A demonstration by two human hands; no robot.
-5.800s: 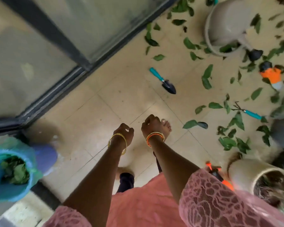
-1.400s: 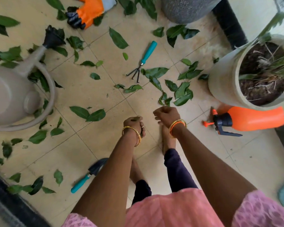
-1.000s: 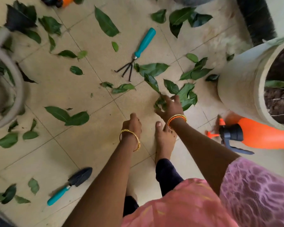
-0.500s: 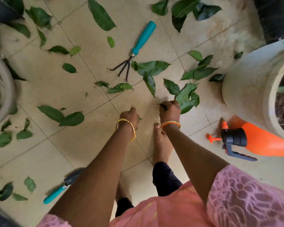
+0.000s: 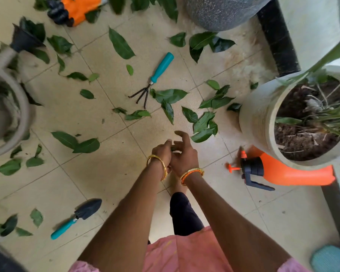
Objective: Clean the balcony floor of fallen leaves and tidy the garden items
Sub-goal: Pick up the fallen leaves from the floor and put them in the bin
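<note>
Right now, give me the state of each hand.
Left hand: fingers curled, pinching something small and green, apparently a leaf scrap.
Right hand: open, fingers spread, beside the left.

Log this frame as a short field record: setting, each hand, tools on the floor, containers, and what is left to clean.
setting: tiled balcony floor, seen from the head camera
left hand: fingers curled, meeting the right hand; a bit of green shows between them
right hand: fingers partly spread above a leaf cluster
tools: hand rake, trowel, orange spray bottle on its side
containers: planted pot, watering can
left to clean: many leaves scattered over the tiles
</note>
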